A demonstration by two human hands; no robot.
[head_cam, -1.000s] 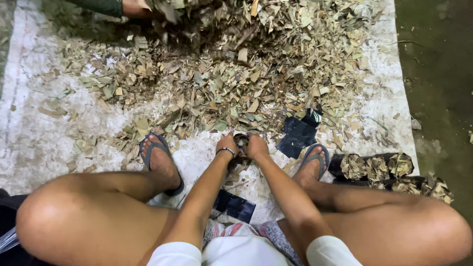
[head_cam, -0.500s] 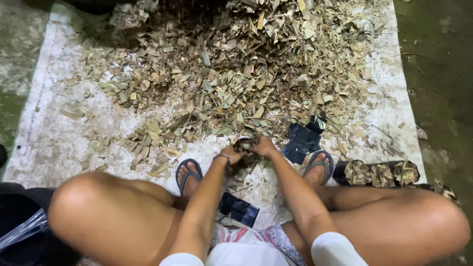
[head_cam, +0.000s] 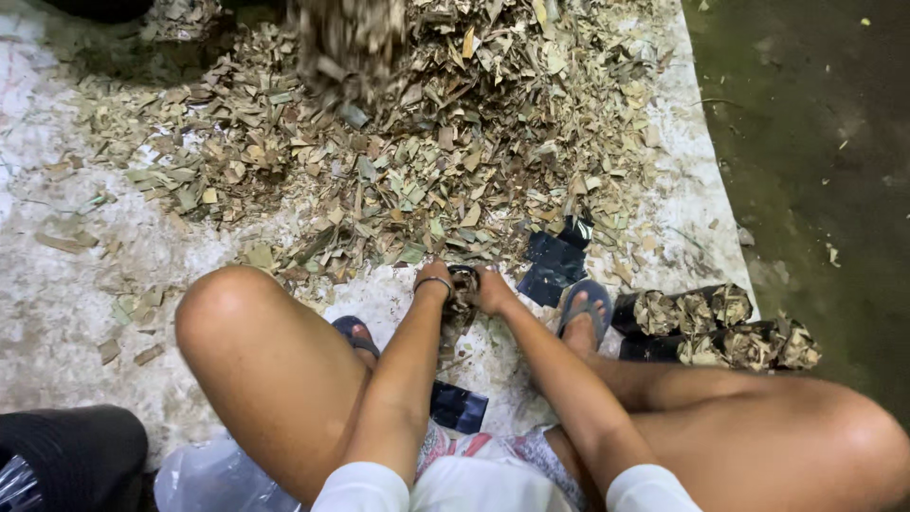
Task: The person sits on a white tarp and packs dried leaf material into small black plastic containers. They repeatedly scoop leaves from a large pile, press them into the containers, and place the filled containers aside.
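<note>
Both hands, left hand (head_cam: 434,281) and right hand (head_cam: 493,287), squeezed a small black bag (head_cam: 463,289) of dry leaves down between the feet, and I thought leaves might spill if the squeeze slipped.

Dry, papery matt leaf chips (head_cam: 417,161) on rough white woven sheet (head_cam: 57,303). Glossy black plastic bags (head_cam: 555,261). Rubber sandal (head_cam: 588,303). Metal bangle (head_cam: 433,281) on left hand (head_cam: 436,284).

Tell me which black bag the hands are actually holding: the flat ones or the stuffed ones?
Neither: a small black bag gripped between left hand and right hand, partly hidden. Flat empties lie beside; stuffed bags sit further right.
</note>
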